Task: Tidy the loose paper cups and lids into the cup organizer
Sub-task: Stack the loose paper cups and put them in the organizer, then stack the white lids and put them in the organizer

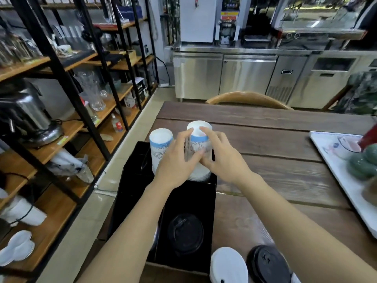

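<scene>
A black cup organizer stands at the table's left edge. In its far compartments stand two upside-down stacks of white paper cups with blue bands. My left hand and my right hand both clasp the right stack from either side. The left stack stands free beside it. A black lid lies in the organizer's near compartment. Loose on the table near me lie a white lid and a black lid.
A white tray with green items sits at the table's right. A wooden chair back stands beyond the far edge. Black metal shelving with glassware and a kettle lines the left. Steel counters run along the back.
</scene>
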Motion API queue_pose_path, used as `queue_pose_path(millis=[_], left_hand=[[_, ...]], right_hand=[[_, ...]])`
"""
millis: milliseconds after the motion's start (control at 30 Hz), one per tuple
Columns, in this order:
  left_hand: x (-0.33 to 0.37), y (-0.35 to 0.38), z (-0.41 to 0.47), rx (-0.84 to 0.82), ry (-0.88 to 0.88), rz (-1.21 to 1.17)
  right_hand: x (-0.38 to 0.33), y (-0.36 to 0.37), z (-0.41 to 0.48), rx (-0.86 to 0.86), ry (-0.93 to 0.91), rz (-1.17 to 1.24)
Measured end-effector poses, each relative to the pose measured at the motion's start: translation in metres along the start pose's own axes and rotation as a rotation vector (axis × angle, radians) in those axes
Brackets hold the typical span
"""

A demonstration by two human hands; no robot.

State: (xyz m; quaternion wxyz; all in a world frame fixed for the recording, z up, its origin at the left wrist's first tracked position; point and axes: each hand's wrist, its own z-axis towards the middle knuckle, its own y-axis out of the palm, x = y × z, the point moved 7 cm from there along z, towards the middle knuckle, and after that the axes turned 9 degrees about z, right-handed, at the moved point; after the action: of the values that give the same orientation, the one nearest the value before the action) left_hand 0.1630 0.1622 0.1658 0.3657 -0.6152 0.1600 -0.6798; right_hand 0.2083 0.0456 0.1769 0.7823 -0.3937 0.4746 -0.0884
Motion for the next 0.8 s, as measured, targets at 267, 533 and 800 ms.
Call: queue_pose_path(millis=[267, 533, 800], left_hand=[[0.024, 0.045, -0.079, 0.022, 0.230, 0.309], [-0.006, 0.152, -0.188, -0.569, 0.358, 0.802], [-0.021, 0.160, -0.222, -0.626, 0.443, 1.107]], right_hand=[[0.055, -0.011, -0.089, 0.207, 0.141, 0.048], [0.109, 0.050, -0.183, -0.274, 0.349, -0.249], [0.104, 0.096, -0.233, -0.518, 0.445, -0.274]])
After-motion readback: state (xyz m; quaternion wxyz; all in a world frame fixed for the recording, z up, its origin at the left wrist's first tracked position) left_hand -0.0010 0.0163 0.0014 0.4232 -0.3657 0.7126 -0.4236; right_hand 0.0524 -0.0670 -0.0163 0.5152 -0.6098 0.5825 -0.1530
